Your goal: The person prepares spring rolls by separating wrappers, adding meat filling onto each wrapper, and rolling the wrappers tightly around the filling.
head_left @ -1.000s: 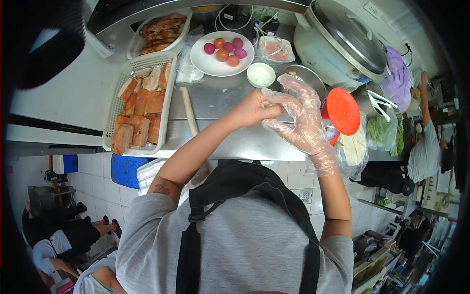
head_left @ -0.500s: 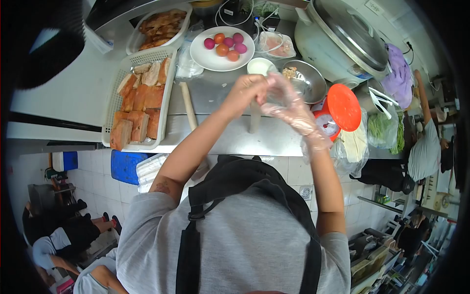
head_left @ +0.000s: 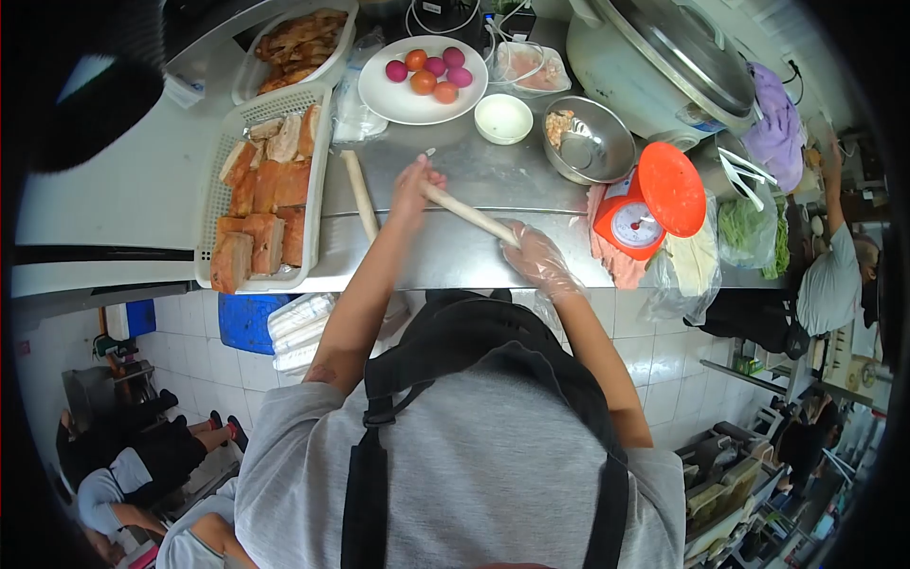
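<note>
A long pale stick-like roll (head_left: 471,214) lies slantwise between my hands over the steel counter; its exact kind I cannot make out. My bare left hand (head_left: 415,190) is closed round its far left end. At the near right end, my right hand (head_left: 538,258) grips it in a clear plastic glove. A second pale roll (head_left: 359,192) lies on the counter beside my left forearm. Beyond my hands are a small white bowl (head_left: 503,119) and a steel bowl (head_left: 607,156) with some chopped filling in it.
At left stands a basket (head_left: 327,142) of browned meat slabs. A white plate (head_left: 379,102) carries purple and orange eggs. A red scale (head_left: 637,226) is at right, before a large lidded pot (head_left: 616,71). Other people are at both sides.
My hands were together above the counter, with the glove stretched at my right hand. They have since moved apart and taken hold of the pale roll, which now lies slanted.
</note>
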A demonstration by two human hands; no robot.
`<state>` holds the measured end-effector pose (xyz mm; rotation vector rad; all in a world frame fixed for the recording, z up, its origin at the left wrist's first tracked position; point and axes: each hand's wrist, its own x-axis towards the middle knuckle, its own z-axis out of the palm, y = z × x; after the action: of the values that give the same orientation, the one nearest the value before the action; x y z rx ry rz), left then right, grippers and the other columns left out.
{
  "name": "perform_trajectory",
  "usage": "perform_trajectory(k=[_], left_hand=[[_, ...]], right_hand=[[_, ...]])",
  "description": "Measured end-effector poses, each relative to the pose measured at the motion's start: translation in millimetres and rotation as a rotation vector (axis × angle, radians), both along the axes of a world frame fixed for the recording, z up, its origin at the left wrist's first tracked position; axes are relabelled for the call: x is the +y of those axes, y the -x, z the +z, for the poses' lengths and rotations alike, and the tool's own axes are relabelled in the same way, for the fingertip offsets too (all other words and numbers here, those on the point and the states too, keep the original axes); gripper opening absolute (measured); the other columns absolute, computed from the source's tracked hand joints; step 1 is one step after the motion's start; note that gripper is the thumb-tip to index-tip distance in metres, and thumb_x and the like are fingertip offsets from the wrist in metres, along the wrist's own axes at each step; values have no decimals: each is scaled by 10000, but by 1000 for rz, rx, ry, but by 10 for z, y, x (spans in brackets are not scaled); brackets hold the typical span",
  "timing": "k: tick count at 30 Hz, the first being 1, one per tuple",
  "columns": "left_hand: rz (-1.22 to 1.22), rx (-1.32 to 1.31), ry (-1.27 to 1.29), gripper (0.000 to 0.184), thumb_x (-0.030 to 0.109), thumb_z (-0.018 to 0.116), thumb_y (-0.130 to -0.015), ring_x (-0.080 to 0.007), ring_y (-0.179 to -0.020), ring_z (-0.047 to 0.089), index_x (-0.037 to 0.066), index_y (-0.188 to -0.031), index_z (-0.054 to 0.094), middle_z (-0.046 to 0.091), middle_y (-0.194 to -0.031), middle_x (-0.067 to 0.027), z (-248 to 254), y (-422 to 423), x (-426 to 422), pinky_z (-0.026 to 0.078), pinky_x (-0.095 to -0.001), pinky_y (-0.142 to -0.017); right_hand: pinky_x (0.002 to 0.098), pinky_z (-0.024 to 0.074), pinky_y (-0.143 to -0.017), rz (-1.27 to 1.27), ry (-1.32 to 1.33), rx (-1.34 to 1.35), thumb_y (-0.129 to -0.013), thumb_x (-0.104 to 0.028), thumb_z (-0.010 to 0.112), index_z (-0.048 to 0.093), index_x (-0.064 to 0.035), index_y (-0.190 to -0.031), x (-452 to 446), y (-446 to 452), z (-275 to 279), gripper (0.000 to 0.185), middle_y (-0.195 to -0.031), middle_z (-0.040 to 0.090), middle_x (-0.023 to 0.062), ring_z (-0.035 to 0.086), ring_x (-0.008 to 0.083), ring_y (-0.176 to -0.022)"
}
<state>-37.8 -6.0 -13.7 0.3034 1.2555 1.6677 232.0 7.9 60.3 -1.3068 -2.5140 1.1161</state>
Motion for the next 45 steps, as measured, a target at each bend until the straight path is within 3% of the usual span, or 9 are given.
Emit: perform_trajectory(k=[4,6,10,14,19,30,36,39,45], left_hand=[[-155,1519,-186,502,278,771,-807,-322,-1021,645,162,-1278,639,703,-1051,-116,498,-48,-142,470,-450,-952],[-363,1613,-307,492,261,770,-777,-344,-1057,631,154,-1242,649,705,-1063,-125,646,-370,-154,455,-457,-971],[-856,1360,-268,408,226,752,-764,-359,-1003,654,131,-1154,679,717,-1007,-129,805,-897,-53,489,-431,-899],[-804,1199,-186,316,193,752,-747,-354,-853,679,102,-1045,697,711,-899,-145,870,-956,-65,516,-411,-747],[-752,1165,-324,262,163,747,-740,-364,-809,678,88,-987,703,707,-863,-150,907,-996,-52,518,-418,-713],[-638,1275,-226,202,192,742,-687,-401,-744,656,30,-803,706,678,-785,-193,1091,-1018,-148,519,-450,-669],[-387,1254,-325,230,194,748,-702,-408,-737,656,20,-850,721,673,-784,-200,1033,-1008,-161,514,-430,-640],[-339,1178,-337,220,193,755,-723,-368,-695,662,14,-846,720,673,-768,-192,1076,-1000,-164,507,-393,-622],[-283,1023,-241,199,200,773,-709,-357,-700,679,28,-796,723,694,-776,-179,1208,-996,-184,535,-384,-634]], right_hand=[[482,491,-842,-133,-100,61,-879,-283,677,608,-139,-1272,-72,-48,123,425,-970,673,207,647,397,-942],[447,500,-825,-200,-86,169,-864,-275,725,642,-126,-1223,-134,-9,302,397,-943,683,175,657,352,-910],[317,503,-765,-354,133,637,-842,-210,795,700,-58,-1080,-216,105,369,298,-893,698,70,644,175,-831],[228,475,-737,-449,351,862,-866,-117,775,710,-14,-1001,-238,34,270,181,-906,685,1,583,60,-816],[246,493,-739,-437,188,788,-881,-108,749,726,-11,-1007,-313,17,509,161,-895,709,20,608,78,-800],[257,523,-708,-472,-57,521,-803,-122,814,750,-36,-1025,-284,36,803,246,-857,745,58,653,76,-765],[364,517,-701,-241,-531,437,-760,-122,800,739,-78,-862,-241,163,949,126,-788,722,84,662,241,-716],[404,500,-745,-157,-609,463,-761,-104,777,731,-102,-831,-246,237,1070,83,-814,709,75,634,283,-754],[444,483,-893,-41,-664,362,-783,-104,751,728,-77,-874,-204,306,1145,98,-1170,682,128,612,353,-1038]])
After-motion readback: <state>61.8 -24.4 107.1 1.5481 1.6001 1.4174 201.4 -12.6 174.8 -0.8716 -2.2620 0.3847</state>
